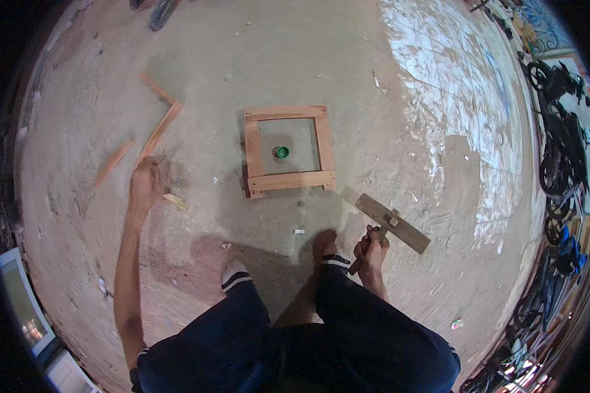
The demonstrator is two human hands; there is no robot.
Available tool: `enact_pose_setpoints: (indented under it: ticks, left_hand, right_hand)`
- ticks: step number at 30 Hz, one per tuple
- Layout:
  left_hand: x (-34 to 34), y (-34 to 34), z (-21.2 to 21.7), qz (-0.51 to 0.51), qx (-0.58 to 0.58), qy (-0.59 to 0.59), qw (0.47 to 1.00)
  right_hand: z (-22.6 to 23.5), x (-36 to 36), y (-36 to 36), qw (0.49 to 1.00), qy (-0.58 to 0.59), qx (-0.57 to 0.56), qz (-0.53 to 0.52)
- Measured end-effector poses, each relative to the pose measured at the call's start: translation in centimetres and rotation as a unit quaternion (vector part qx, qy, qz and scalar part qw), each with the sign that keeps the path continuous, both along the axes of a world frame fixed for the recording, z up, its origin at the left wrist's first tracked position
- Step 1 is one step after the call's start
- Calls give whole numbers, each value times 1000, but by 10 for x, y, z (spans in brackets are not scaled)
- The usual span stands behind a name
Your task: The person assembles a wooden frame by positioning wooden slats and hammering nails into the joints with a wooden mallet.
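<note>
On the left, my left hand (148,180) is closed at the near end of a thin wooden strip (160,131); the fingertips are partly hidden. The strip's far end meets a shorter wooden strip (156,88). Another wooden piece (115,162) lies just left of them. My right hand (372,251), by my right foot, is wrapped round the handle of a T-shaped tool with a long flat brown crosspiece (410,234); its exact kind is unclear. Between and beyond my hands lies a square wooden frame (292,180), with a small round green container (282,152) inside its opening.
My feet stand on the dusty concrete floor (400,327), nearer than the frame. A pale scrap (175,201) lies by my left hand, and a small white piece (299,231) between my feet and the frame. Motorcycles (557,147) line the right edge.
</note>
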State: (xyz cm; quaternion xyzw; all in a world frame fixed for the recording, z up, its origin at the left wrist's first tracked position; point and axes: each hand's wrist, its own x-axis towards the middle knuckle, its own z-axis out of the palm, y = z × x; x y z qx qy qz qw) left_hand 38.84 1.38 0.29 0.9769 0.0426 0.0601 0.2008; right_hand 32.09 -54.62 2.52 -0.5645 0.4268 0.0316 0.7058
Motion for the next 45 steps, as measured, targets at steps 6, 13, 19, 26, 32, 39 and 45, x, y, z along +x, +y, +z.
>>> enact_pose_setpoints:
  ticks: [6,13,19,26,32,39,45]
  left_hand:
    - [9,16,111,-98,28,90,991]
    - [76,-17,189,-159,140,136,968]
    - [163,-100,180,-182,86,105,974]
    - [203,-226,136,-185,-141,-70,970]
    - [122,-359,48,-48,-338,2,940]
    - [49,-386,-10,101,-398,-126,903]
    - [35,-354,-19,257,-567,-60,780]
  right_hand:
    - [-14,1,-8,1000,-5,28,1]
    - [-17,11,-15,999,-27,45,-1]
    - [-15,9,-34,999,-11,30,-7]
    - [-23,16,-36,1000,0,-4,-20]
    - [-22,22,-28,998,-13,34,-45]
    - [-22,27,-28,997,-14,28,-68]
    - [-14,29,-30,999,-17,30,-24]
